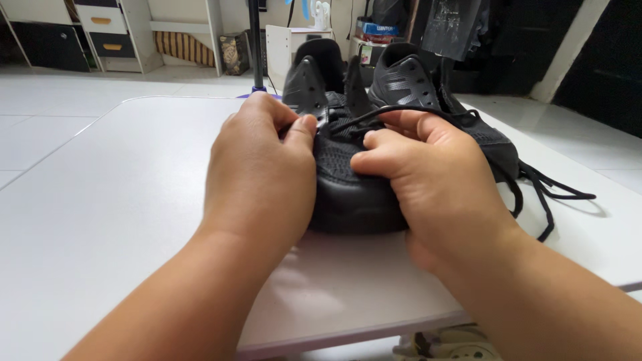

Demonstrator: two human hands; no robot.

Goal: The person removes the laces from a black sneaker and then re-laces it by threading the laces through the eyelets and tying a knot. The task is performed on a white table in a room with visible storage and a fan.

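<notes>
Two black sneakers stand side by side on a white table, toes toward me. My left hand rests over the left side of the near sneaker, its thumb and fingers pinched on the black lace near the eyelets. My right hand covers the shoe's right side, fingers curled around another stretch of the black lace pulled across the tongue. The second sneaker sits just behind and to the right, with its loose laces trailing onto the table.
The table's front edge runs just under my forearms. Behind the table a dark pole rises from the white tiled floor. White drawer units and shelves line the far wall. A pale object lies on the floor below the table edge.
</notes>
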